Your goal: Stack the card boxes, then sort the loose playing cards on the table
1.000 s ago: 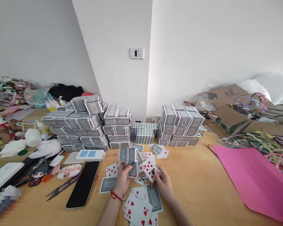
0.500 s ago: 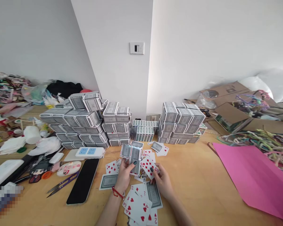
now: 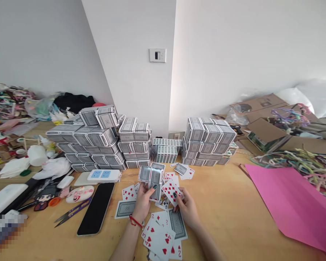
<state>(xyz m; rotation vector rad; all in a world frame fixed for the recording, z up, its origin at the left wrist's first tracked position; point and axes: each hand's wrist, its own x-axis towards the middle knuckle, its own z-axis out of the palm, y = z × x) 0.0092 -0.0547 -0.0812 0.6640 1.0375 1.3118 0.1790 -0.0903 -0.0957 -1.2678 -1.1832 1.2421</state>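
Closed around a cluster of interlocked playing cards (image 3: pixel 155 178) with grey patterned backs is my left hand (image 3: pixel 142 203), its thumb on top. A ten of diamonds (image 3: pixel 170 190) sits pinched in my right hand (image 3: pixel 188 207), its left edge close to the cluster. Loose face-up cards (image 3: pixel 161 237), mostly hearts, overlap between my forearms. One card lies back up (image 3: pixel 177 224) below my right hand, and another grey-backed card (image 3: pixel 125 209) rests left of my left wrist. Several more cards lie behind my hands, partly hidden.
Tall stacks of folded card blocks stand at the back left (image 3: pixel 95 139) and back right (image 3: pixel 210 141), with small card boxes (image 3: pixel 167 150) between. To the left lie a phone (image 3: pixel 96 209), snips (image 3: pixel 73 212) and a power strip (image 3: pixel 103 175). Pink paper (image 3: pixel 290 203) covers the right side.
Almost nothing differs. Both hands hold the same cards in nearly the same positions.
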